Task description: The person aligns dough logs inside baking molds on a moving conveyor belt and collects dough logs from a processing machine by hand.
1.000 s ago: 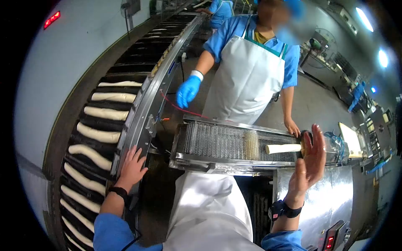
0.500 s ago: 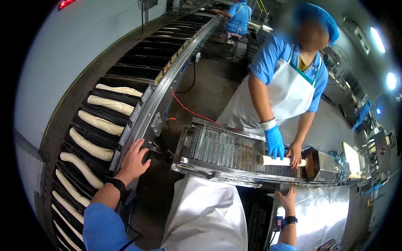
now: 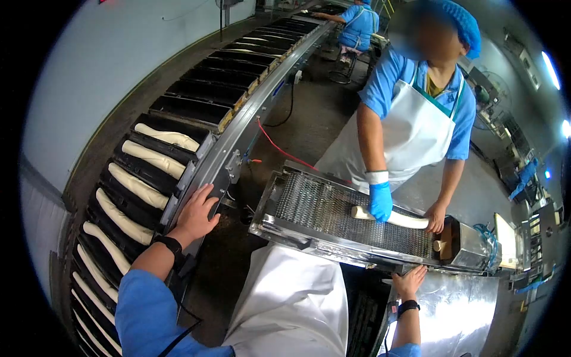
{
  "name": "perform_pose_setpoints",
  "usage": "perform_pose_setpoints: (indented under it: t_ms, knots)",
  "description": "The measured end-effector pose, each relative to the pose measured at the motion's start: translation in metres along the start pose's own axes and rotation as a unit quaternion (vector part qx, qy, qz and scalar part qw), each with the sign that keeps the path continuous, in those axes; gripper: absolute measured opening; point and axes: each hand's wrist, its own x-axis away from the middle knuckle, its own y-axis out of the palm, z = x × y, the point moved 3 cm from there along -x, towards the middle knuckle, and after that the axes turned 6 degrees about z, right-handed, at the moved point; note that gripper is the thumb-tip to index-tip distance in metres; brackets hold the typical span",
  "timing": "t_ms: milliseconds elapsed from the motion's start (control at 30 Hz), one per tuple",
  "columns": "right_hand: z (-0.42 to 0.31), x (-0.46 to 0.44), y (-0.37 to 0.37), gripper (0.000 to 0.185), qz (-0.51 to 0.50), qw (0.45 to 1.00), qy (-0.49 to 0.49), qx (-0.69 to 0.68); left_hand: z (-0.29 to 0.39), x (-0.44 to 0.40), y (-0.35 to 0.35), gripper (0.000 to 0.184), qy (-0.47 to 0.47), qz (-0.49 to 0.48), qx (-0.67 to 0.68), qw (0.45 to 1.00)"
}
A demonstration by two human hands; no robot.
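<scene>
My left hand (image 3: 196,215) rests with fingers spread on the metal side rail (image 3: 215,174) of the long conveyor and holds nothing. Beside it, long strips of pale dough (image 3: 125,215) lie in black pans (image 3: 156,215). My right hand (image 3: 409,282), fingers stretched out, is at the near edge of the mesh belt (image 3: 333,209), above a shiny metal sheet (image 3: 458,297). Across the belt, a co-worker's gloved hand (image 3: 380,201) and bare hand (image 3: 436,218) hold a dough roll (image 3: 407,221). The end of another dough piece (image 3: 439,245) shows at the metal outlet (image 3: 473,244).
The co-worker (image 3: 416,113) stands on the far side of the mesh belt. Farther up the conveyor, another person (image 3: 358,27) sits beside more black pans (image 3: 220,74). A red hose (image 3: 279,149) hangs between the two machines.
The co-worker's dough roll has been lifted and shifted left, away from the outlet, where another dough end now shows. My hands stay in nearly the same places; the view has shifted slightly.
</scene>
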Motion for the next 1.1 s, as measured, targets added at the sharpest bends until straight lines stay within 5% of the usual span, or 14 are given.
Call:
perform_pose_setpoints:
  t_ms: [967,1100]
  knots:
    - [-0.022,-0.040,0.015,0.115,0.015,1.000,0.012,0.024,-0.018,-0.053,0.019,0.040,0.015,0.013,-0.005,1.000]
    - [-0.023,-0.050,0.004,0.081,0.030,0.985,0.000,-0.170,-0.031,-0.049,0.032,0.040,0.037,0.034,0.003,0.999]
